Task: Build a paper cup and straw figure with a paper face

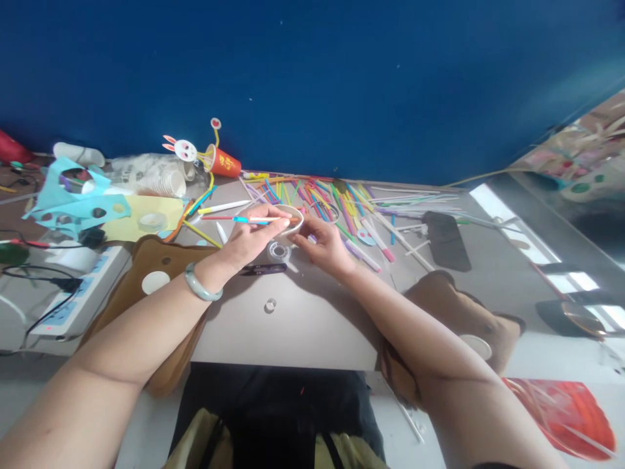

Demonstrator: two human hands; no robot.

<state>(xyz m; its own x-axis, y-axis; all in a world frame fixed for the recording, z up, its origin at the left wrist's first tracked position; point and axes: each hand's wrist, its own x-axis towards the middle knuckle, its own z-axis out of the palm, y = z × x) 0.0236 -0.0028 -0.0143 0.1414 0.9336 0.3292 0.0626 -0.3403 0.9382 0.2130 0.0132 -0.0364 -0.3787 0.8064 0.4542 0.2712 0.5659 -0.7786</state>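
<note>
Blue wall (312,85) fills the back of my feed, with a pale desk (303,332) pushed up to it. I see a white cup (293,211) held just above the desk, between the two hands, its mouth turned toward me, perhaps so the inside can be watched. My left hand (256,236) has its thumb and fingers closed on a thin coloured stick (267,219) lying across that mouth; I judge the same fingers also steady the cup from behind. At the cup's other side is my right hand (325,244), fingers curled; its tips are so tucked in that I cannot tell whether they pinch the rim or only rest there. Coloured sticks and markers (371,239) spread beyond the hands, probably to be within easy reach, and a tape roll (286,254) lies just below the cup, likely for the same reason. The dark slim tool (266,268) beside the roll is partly covered by my left wrist, and I can't identify it. Most of the cup's wall is hidden by fingers, and the stick's far tip is too small to make out.
</note>
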